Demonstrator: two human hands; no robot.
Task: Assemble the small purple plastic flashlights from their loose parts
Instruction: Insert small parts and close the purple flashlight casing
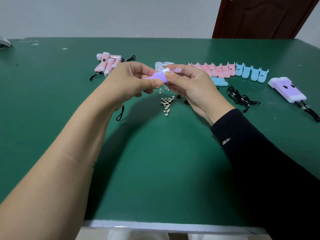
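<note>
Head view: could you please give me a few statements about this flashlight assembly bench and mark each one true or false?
1. The left hand and the right hand both hold one purple flashlight above the green table. True.
2. The finished purple flashlights lie at the table's left end. False: they lie at the right; the pink flashlights lie at the left.
3. A cluster of button cells lies on the table below the hands. True.
4. The blue shells stand left of the pink shells. False: they stand to the right of them.
</note>
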